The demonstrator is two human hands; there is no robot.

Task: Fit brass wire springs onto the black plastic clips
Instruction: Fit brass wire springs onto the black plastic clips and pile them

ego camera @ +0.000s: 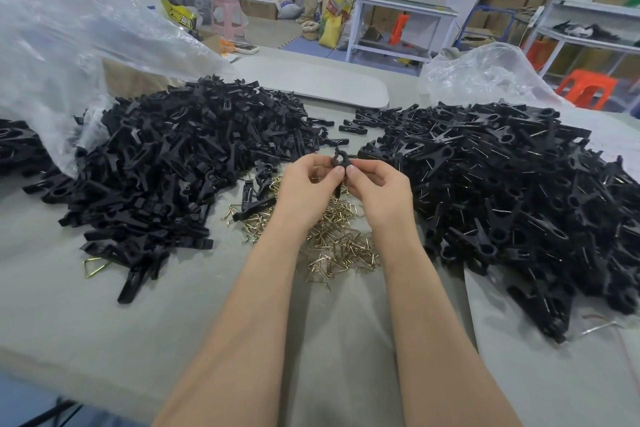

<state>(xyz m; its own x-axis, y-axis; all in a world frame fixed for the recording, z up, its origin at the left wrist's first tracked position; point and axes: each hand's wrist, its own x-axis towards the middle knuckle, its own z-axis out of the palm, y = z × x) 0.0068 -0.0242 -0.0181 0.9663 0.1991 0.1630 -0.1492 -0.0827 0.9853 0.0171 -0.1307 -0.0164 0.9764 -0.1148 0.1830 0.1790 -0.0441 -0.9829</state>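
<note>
At the upper left of the frame a big clear plastic bag [69,28] slumps over the table [104,322], and below it spreads the left heap [180,156] of bare black clip parts, one stray spring [95,265] lying at its near edge. Moving to the centre, the left hand [304,185] and the right hand [381,191] meet above the loose brass springs [339,236]. Both pinch one black clip [337,161] between thumb and fingertips, holding it off the table. Whether a spring is already on it I cannot tell. The clip looks light, stiff and smooth, so I would hold it by its flat sides near the middle. The thin, springy wire will likely snag on its neighbours and is best lifted by one bent corner. To the right lies the right heap [502,191], clips with wire showing, and behind it a second bag [485,76]. Open room is narrow: a bare strip between the heaps, and wider cloth toward the near edge.
</note>
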